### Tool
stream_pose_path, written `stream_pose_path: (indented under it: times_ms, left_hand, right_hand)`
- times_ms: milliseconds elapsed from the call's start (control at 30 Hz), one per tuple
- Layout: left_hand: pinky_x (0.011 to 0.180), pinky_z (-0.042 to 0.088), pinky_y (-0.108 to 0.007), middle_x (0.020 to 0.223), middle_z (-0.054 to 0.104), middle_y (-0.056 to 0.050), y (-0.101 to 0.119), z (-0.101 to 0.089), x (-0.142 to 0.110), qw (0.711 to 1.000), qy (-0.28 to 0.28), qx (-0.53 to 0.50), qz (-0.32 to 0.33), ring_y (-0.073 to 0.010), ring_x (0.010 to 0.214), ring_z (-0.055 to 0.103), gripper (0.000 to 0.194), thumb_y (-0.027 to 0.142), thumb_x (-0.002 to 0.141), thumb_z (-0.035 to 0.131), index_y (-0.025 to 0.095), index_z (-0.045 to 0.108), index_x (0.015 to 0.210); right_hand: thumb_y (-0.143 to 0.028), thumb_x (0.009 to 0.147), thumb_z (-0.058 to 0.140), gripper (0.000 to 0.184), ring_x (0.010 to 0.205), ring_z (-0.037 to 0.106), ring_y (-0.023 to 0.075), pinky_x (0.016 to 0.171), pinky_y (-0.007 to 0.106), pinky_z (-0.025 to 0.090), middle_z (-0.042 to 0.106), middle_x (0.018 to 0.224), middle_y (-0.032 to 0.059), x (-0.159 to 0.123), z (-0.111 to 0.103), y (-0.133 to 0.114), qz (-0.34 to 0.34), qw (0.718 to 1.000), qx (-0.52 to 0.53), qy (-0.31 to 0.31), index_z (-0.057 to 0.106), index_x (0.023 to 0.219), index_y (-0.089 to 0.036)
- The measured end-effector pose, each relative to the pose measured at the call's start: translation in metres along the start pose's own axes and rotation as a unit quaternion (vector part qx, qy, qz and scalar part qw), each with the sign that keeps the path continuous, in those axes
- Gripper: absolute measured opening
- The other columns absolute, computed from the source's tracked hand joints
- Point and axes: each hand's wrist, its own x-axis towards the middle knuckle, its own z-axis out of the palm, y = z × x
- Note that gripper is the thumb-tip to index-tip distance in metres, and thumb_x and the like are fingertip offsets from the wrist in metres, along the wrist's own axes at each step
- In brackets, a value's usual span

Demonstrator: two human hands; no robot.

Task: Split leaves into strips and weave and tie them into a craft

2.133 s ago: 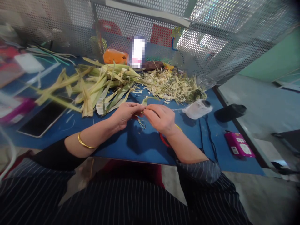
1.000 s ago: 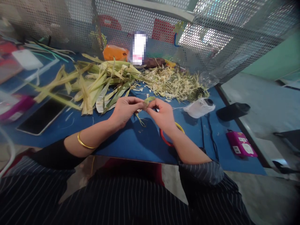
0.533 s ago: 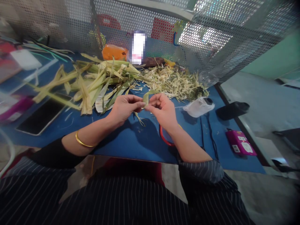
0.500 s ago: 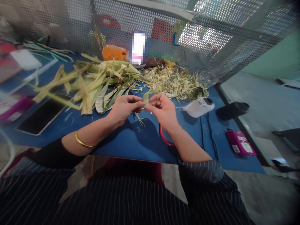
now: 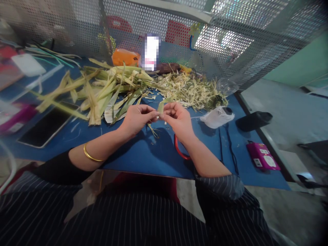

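Observation:
Between my fingertips is a pale green strip of corn husk (image 5: pixel 161 108), its upper part curling upward. My left hand (image 5: pixel 138 119) pinches it from the left, thumb against fingers. From the right, my right hand (image 5: pixel 178 121) pinches the same strip, the two hands almost touching. Beneath them a thin knotted bit of husk (image 5: pixel 153 131) lies on the blue table (image 5: pixel 151 157). A red handle (image 5: pixel 179 150), perhaps of scissors, shows partly behind my right wrist. Long corn husks (image 5: pixel 102 89) are heaped beyond my left hand.
A pile of shredded husk (image 5: pixel 189 89) lies at the back, before a perforated metal screen (image 5: pixel 174 20). A spool of white thread (image 5: pixel 217 117), a black cylinder (image 5: pixel 253 120) and a purple box (image 5: pixel 263 156) are on the right. A dark phone (image 5: pixel 48 126) lies left.
The husk strip's upper end has shifted slightly and now looks narrower and less curled. Both hands keep their pinch in nearly the same place.

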Motion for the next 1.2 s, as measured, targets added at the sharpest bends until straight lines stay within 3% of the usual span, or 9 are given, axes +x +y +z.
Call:
stream_pose_path:
  times_ms: [367, 600, 667, 767, 900, 967, 1033, 1100, 1200]
  left_hand:
    - [0.056, 0.043, -0.023, 0.057, 0.06, 0.0, 0.001, -0.002, 0.005, 1.0, 0.006, 0.018, 0.008, -0.009, 0.053, 0.052, 0.03, 0.04, 0.071, 0.075, 0.016, 0.06, 0.062]
    - [0.055, 0.039, -0.025, 0.056, 0.051, 0.004, 0.004, -0.029, 0.032, 0.979, 0.178, -0.095, 0.0, -0.0087, 0.056, 0.048, 0.043, 0.054, 0.068, 0.076, 0.019, 0.05, 0.063]
    - [0.057, 0.035, -0.025, 0.057, 0.047, 0.005, 0.006, -0.041, 0.039, 0.964, 0.239, -0.11, 0.032, -0.0088, 0.061, 0.048, 0.048, 0.062, 0.071, 0.07, 0.02, 0.047, 0.065]
    - [0.065, 0.034, -0.027, 0.061, 0.05, 0.005, 0.006, -0.05, 0.043, 0.963, 0.253, -0.021, 0.087, -0.0107, 0.074, 0.051, 0.042, 0.062, 0.083, 0.057, 0.02, 0.052, 0.078]
    - [0.081, 0.04, -0.031, 0.094, 0.069, -0.001, 0.004, -0.04, 0.037, 0.962, 0.111, 0.178, 0.174, -0.0181, 0.094, 0.059, 0.03, 0.042, 0.077, 0.069, 0.02, 0.066, 0.097]
    - [0.084, 0.043, -0.031, 0.113, 0.068, -0.005, 0.004, -0.028, 0.029, 0.963, 0.048, 0.189, 0.188, -0.0212, 0.104, 0.058, 0.046, 0.036, 0.07, 0.074, 0.021, 0.065, 0.113]
    - [0.081, 0.046, -0.03, 0.107, 0.071, -0.006, 0.004, -0.016, 0.018, 0.98, -0.009, 0.144, 0.138, -0.0195, 0.096, 0.062, 0.041, 0.039, 0.079, 0.067, 0.019, 0.067, 0.114]
    - [0.072, 0.046, -0.028, 0.091, 0.072, -0.007, 0.003, -0.007, 0.009, 0.992, -0.054, 0.092, 0.07, -0.0167, 0.08, 0.062, 0.033, 0.042, 0.079, 0.067, 0.015, 0.073, 0.097]
    - [0.061, 0.044, -0.026, 0.072, 0.068, -0.003, 0.0, -0.002, 0.002, 0.998, -0.058, 0.032, 0.022, -0.0117, 0.063, 0.056, 0.029, 0.039, 0.07, 0.076, 0.013, 0.071, 0.08]
  right_hand:
    - [-0.027, 0.063, 0.082, 0.023, 0.067, 0.063, 0.012, 0.074, 0.03, 0.054, 0.069, 0.073, -0.0014, 0.004, -0.008, 0.0, 0.053, 0.994, 0.093, -0.039, 0.068, 0.08, -0.019]
    - [-0.025, 0.062, 0.082, 0.025, 0.066, 0.062, 0.0118, 0.071, 0.03, 0.054, 0.069, 0.078, 0.0005, 0.009, -0.023, -0.003, 0.077, 0.986, 0.101, -0.105, 0.07, 0.082, -0.017]
    - [-0.026, 0.062, 0.081, 0.025, 0.066, 0.063, 0.0118, 0.072, 0.031, 0.054, 0.069, 0.078, 0.0006, 0.01, -0.025, -0.002, 0.074, 0.988, 0.095, -0.092, 0.07, 0.082, -0.017]
    - [-0.028, 0.063, 0.08, 0.027, 0.066, 0.064, 0.0122, 0.073, 0.031, 0.054, 0.069, 0.075, -0.0006, 0.011, -0.022, 0.001, 0.058, 0.994, 0.08, -0.043, 0.067, 0.084, -0.018]
    - [-0.027, 0.062, 0.08, 0.028, 0.064, 0.064, 0.0131, 0.073, 0.032, 0.053, 0.068, 0.068, -0.0025, 0.011, -0.016, 0.002, 0.035, 0.998, 0.049, 0.004, 0.063, 0.083, -0.019]
    - [-0.027, 0.062, 0.079, 0.028, 0.064, 0.064, 0.013, 0.072, 0.032, 0.053, 0.067, 0.067, -0.003, 0.01, -0.013, 0.002, 0.028, 0.999, 0.036, 0.012, 0.063, 0.083, -0.019]
    - [-0.027, 0.063, 0.079, 0.028, 0.063, 0.063, 0.0122, 0.069, 0.03, 0.052, 0.066, 0.066, -0.0038, 0.009, -0.012, 0.002, 0.018, 1.0, 0.02, 0.013, 0.062, 0.084, -0.02]
    - [-0.027, 0.064, 0.079, 0.028, 0.062, 0.062, 0.0117, 0.066, 0.028, 0.05, 0.065, 0.066, -0.0043, 0.008, -0.01, 0.002, 0.011, 1.0, 0.0, 0.007, 0.062, 0.085, -0.02]
    - [-0.026, 0.065, 0.077, 0.028, 0.062, 0.062, 0.0122, 0.064, 0.028, 0.049, 0.066, 0.067, -0.0036, 0.005, -0.008, 0.004, 0.008, 0.999, -0.036, -0.009, 0.061, 0.087, -0.02]
